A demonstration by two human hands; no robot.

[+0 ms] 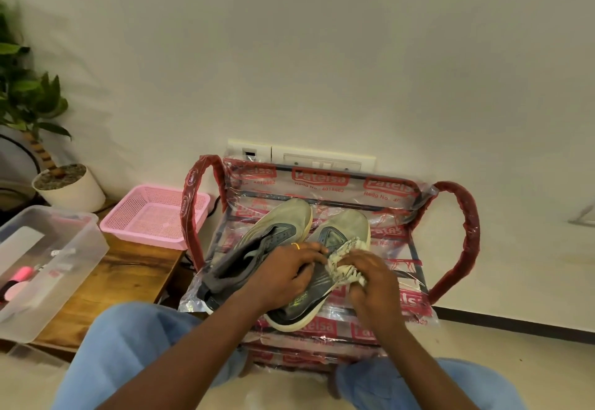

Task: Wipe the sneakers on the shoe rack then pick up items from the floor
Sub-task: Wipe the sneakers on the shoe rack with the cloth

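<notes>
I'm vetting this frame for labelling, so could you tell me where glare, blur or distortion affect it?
Head view: glare streaks the plastic-wrapped shoe rack, breaking up its print; head view: wide-angle distortion stretches the edges, slanting the skirting; head view: the left hand holding the sneaker and the right hand gripping the cloth look slightly soft.

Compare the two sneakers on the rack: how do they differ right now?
The right sneaker is being worked: the left hand grips it and the right hand presses the cloth on its upper; the left sneaker has no cloth on it. The left sneaker lies slanted on the rack, heel out leftward; the right sneaker's heel sits at the front edge. Both are grey with pale soles, toes toward the wall.
</notes>
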